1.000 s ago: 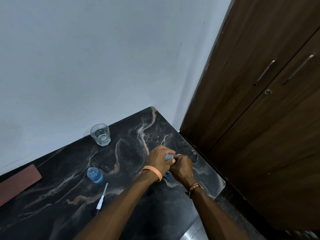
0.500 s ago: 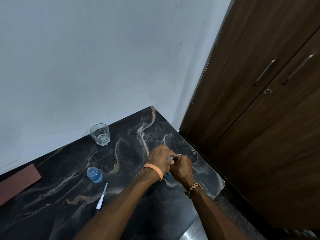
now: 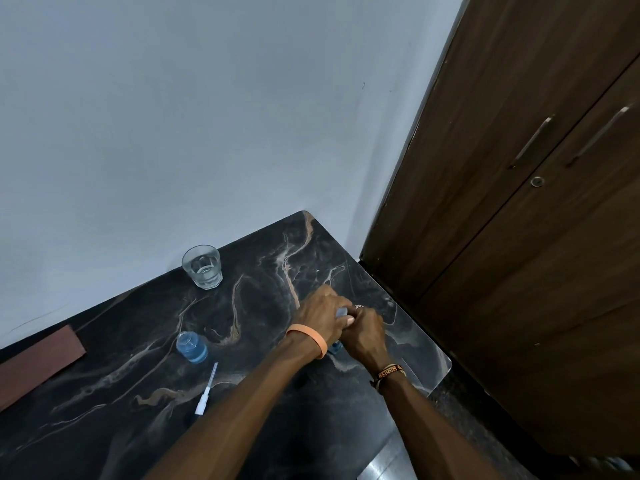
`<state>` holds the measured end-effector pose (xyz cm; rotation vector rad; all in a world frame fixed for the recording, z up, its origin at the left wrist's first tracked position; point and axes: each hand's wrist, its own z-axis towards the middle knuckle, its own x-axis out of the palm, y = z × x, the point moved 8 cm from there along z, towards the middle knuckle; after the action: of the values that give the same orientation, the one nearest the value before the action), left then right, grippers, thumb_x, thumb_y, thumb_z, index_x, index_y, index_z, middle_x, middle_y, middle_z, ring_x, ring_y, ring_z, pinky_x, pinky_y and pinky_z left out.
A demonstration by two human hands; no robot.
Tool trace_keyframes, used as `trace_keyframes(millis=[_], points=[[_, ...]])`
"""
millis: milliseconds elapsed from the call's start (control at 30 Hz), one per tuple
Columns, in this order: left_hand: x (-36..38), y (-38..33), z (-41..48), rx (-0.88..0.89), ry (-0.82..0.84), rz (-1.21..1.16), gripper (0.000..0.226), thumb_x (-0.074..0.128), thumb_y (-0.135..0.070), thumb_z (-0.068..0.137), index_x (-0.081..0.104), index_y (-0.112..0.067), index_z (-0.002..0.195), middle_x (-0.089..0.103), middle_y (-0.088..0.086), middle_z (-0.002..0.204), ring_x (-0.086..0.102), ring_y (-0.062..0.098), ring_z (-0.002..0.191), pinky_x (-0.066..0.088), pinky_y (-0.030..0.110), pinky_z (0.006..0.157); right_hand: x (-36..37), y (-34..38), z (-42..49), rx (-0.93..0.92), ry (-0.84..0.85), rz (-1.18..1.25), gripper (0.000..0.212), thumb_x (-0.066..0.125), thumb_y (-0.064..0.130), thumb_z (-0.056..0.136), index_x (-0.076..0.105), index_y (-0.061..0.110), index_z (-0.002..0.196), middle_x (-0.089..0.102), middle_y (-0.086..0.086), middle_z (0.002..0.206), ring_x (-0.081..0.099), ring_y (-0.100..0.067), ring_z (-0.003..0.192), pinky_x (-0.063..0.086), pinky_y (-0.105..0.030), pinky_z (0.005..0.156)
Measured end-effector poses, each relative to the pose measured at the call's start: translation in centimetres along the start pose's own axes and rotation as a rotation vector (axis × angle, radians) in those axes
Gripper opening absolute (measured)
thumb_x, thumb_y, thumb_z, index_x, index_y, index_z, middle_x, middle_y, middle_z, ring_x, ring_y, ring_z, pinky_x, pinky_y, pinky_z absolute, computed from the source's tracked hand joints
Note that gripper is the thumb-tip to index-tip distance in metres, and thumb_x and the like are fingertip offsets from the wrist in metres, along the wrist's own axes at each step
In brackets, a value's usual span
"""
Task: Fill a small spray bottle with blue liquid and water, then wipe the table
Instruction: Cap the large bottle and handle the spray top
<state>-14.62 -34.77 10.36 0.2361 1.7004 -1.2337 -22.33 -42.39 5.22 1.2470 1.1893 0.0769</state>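
Both my hands, left [image 3: 320, 315] and right [image 3: 365, 332], gripped one bottle [image 3: 335, 348] close to the table's [image 3: 104, 427] right edge, with the cabinet [image 3: 519, 271] just beyond. Open tabletop lay to the left. There the spray bottle [image 3: 192, 347] stood uncapped with blue liquid inside, its sprayer [image 3: 207, 389] lying beside it on the near side. Far back by the wall, a glass [image 3: 202, 271] held water.

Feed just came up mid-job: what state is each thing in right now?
left hand: grips the blue container from above.
right hand: grips the same container.
blue container: between both hands, mostly hidden.
small spray bottle: upright, uncapped, blue liquid inside.
spray pump: detached, lying flat on the table.
glass: upright, part-filled with water.
cupboard doors: shut.
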Motion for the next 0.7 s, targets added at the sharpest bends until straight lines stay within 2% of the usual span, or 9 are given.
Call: trace_keyframes(millis=[100, 233, 367, 467, 533, 700], points=[[0.0, 0.3, 0.2, -0.021, -0.016, -0.016, 0.023, 0.069, -0.028, 0.085, 0.072, -0.03, 0.108, 0.06, -0.002, 0.107, 0.056, 0.015, 0.1, 0.042, 0.025, 0.089, 0.1, 0.0, 0.1, 0.009, -0.006, -0.037, 0.006, 0.075, 0.021, 0.075, 0.073, 0.024, 0.08, 0.067, 0.008, 0.06, 0.063, -0.004, 0.055, 0.046, -0.017, 0.046], [0.1, 0.8, 0.2, -0.041, -0.042, -0.01, 0.032, 0.074, -0.031, 0.081, 0.069, -0.026, 0.113, 0.06, 0.0, 0.111, 0.058, 0.017, 0.103, 0.045, 0.028, 0.091, -0.1, 0.0, 0.1, -0.011, -0.027, -0.004, 0.012, 0.074, 0.022, 0.073, 0.069, 0.032, 0.068, 0.067, 0.012, 0.057, 0.063, -0.002, 0.051, 0.042, -0.014, 0.042], [0.0, 1.0, 0.4, -0.064, -0.045, 0.006, 0.026, 0.078, -0.032, 0.075, 0.073, -0.027, 0.101, 0.063, -0.003, 0.103, 0.06, 0.016, 0.097, 0.046, 0.026, 0.086, 0.0, 0.1, 0.1, -0.006, -0.006, 0.016, 0.008, 0.079, 0.023, 0.074, 0.073, 0.028, 0.074, 0.071, 0.008, 0.063, 0.067, -0.005, 0.058, 0.057, -0.031, 0.052], [-0.3, 1.3, 0.3, -0.09, -0.056, -0.038, 0.028, 0.081, -0.032, 0.072, 0.073, -0.029, 0.099, 0.063, -0.006, 0.1, 0.058, 0.013, 0.093, 0.044, 0.023, 0.082, 0.0, 0.0, 0.1, -0.003, -0.001, 0.021, 0.009, 0.08, 0.02, 0.075, 0.075, 0.023, 0.081, 0.072, 0.005, 0.069, 0.069, -0.009, 0.064, 0.06, -0.038, 0.059], [-0.1, 1.5, 0.1, -0.081, -0.064, -0.061, 0.03, 0.082, -0.032, 0.072, 0.074, -0.029, 0.1, 0.063, -0.007, 0.1, 0.057, 0.011, 0.092, 0.043, 0.022, 0.083, 0.1, -0.2, 0.0, 0.006, 0.004, 0.022, 0.012, 0.081, 0.02, 0.075, 0.076, 0.019, 0.086, 0.073, 0.003, 0.072, 0.07, -0.011, 0.067, 0.061, -0.038, 0.062], [-0.1, 1.3, 0.4, -0.048, -0.088, -0.021, 0.027, 0.081, -0.033, 0.073, 0.074, -0.032, 0.1, 0.07, -0.008, 0.101, 0.056, 0.015, 0.095, 0.047, 0.031, 0.087, -0.3, 0.2, -0.1, 0.019, 0.0, 0.035, 0.017, 0.082, 0.018, 0.075, 0.076, 0.02, 0.091, 0.073, 0.005, 0.076, 0.07, -0.009, 0.069, 0.06, -0.03, 0.062]])
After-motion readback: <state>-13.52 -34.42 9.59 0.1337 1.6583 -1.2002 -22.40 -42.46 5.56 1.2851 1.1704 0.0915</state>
